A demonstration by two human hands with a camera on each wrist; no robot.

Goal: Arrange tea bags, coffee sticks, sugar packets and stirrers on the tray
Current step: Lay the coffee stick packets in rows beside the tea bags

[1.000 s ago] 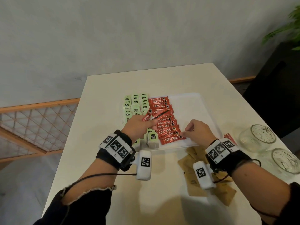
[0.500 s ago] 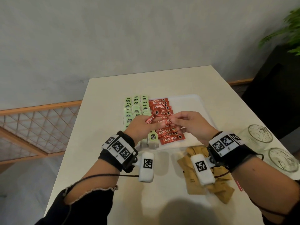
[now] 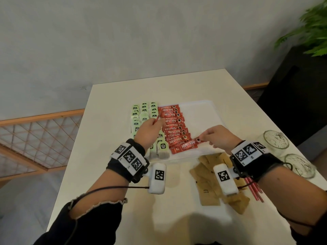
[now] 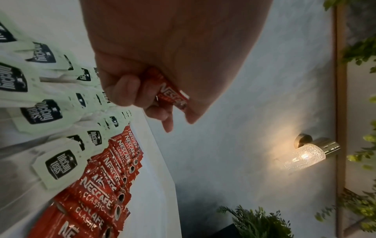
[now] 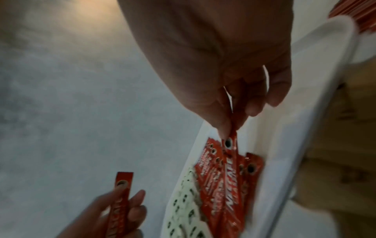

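Observation:
A white tray (image 3: 198, 110) holds green tea bags (image 3: 144, 114) on its left and a column of red coffee sticks (image 3: 174, 128) beside them. My left hand (image 3: 150, 129) hovers over the tea bags and grips one coffee stick (image 4: 173, 95) upright in curled fingers. My right hand (image 3: 215, 137) pinches another coffee stick (image 3: 190, 144) by its end, over the near end of the red column; the right wrist view shows this stick (image 5: 231, 154) hanging from thumb and fingertip. Brown sugar packets (image 3: 210, 181) and red stirrers (image 3: 254, 190) lie on the table.
Two upturned glasses (image 3: 274, 142) stand on the table's right edge, near my right wrist. The tray's right half (image 3: 200, 119) is bare white. A dark planter with a green plant (image 3: 311, 38) stands off the table's far right.
My hands were together over the red column half a second ago. They have parted: the right hand drew one stick down to the near end, the left hand kept one stick and shifted left.

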